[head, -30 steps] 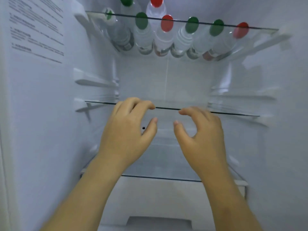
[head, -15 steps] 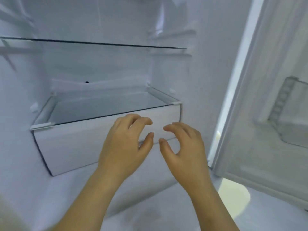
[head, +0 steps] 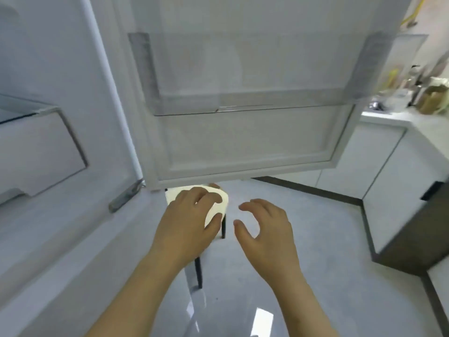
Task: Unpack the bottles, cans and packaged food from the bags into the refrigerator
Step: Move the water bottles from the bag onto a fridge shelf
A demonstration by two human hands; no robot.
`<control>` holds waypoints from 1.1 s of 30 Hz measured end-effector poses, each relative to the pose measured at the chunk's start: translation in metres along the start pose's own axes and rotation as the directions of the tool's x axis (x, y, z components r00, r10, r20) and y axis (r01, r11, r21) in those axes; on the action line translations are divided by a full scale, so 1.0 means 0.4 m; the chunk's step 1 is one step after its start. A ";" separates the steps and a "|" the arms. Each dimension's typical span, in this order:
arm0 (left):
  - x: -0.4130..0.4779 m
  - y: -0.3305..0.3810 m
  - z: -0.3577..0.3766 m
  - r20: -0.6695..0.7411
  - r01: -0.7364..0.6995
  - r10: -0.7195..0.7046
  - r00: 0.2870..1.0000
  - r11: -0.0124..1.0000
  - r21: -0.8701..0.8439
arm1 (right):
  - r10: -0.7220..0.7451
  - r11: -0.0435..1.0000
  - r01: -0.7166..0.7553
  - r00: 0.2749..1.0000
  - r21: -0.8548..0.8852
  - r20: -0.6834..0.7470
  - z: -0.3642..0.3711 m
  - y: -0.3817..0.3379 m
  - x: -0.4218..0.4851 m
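The open refrigerator door (head: pixel 243 147) fills the upper middle, with an empty clear door bin (head: pixel 255 76) on its inner side. The fridge body and a white drawer (head: pixel 36 152) lie at the left. My left hand (head: pixel 187 224) and my right hand (head: pixel 264 229) hover side by side below the door, fingers curled and apart, holding nothing. Under my left hand a pale stool (head: pixel 218 203) with dark legs stands on the floor, partly hidden by the hand. No bags, bottles or cans are in view.
A white counter (head: pixel 398 117) with jars and a bag-like bundle runs along the right over white cabinets (head: pixel 379 166). A dark cabinet panel (head: pixel 413 229) sits at the right. Glossy grey floor (head: pixel 315 239) spreads below the hands.
My view has swung from the fridge shelves with the bottles down and right to the open door and floor. Both hands stayed empty, fingers apart, and drew out of the fridge.
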State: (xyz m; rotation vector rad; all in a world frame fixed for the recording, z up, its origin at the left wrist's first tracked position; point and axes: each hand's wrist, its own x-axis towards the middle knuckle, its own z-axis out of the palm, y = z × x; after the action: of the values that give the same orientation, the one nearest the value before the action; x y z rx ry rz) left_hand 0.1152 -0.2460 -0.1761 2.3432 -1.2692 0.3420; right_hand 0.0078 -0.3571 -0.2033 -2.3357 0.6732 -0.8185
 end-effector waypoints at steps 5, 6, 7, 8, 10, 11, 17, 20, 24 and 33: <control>0.077 0.261 0.150 0.068 -0.187 0.198 0.978 0.971 -0.152 | 0.173 0.974 -0.180 0.983 -0.137 -0.064 -0.195 0.217 -0.065; 0.088 0.322 0.183 0.076 -0.214 0.232 0.970 0.958 -0.189 | 0.207 0.964 -0.218 0.975 -0.154 -0.084 -0.243 0.259 -0.084; 0.095 0.368 0.209 0.089 -0.227 0.251 0.964 0.949 -0.220 | 0.231 0.954 -0.245 0.968 -0.171 -0.096 -0.279 0.289 -0.097; 0.100 0.419 0.234 0.096 -0.246 0.276 0.956 0.937 -0.247 | 0.259 0.942 -0.276 0.960 -0.189 -0.111 -0.319 0.322 -0.113; 0.113 0.546 0.295 0.119 -0.307 0.351 0.929 0.909 -0.283 | 0.335 0.910 -0.362 0.929 -0.203 -0.157 -0.419 0.401 -0.156; 0.116 0.609 0.322 0.127 -0.343 0.393 0.911 0.891 -0.296 | 0.368 0.894 -0.400 0.912 -0.203 -0.180 -0.467 0.437 -0.176; 0.102 0.986 0.449 0.153 -0.495 0.603 0.783 0.753 -0.434 | 0.507 0.766 -0.596 0.790 -0.240 -0.345 -0.733 0.624 -0.332; 0.078 1.141 0.504 0.160 -0.562 0.703 0.693 0.666 -0.490 | 0.569 0.689 -0.691 0.702 -0.218 -0.428 -0.840 0.684 -0.414; 0.037 1.319 0.559 0.150 -0.633 0.811 0.565 0.543 -0.552 | 0.630 0.592 -0.792 0.569 -0.147 -0.529 -0.940 0.738 -0.519; -0.048 1.683 0.640 0.073 -0.706 0.968 0.242 0.227 -0.671 | 0.639 0.372 -0.928 0.260 -0.005 -0.724 -1.137 0.835 -0.703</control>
State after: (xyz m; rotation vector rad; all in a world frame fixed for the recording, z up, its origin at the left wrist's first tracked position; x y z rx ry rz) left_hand -0.4587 -0.6789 -0.2252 0.9562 -2.5323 -0.3158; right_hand -0.5820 -0.5780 -0.2342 -1.4792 2.3709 -0.9301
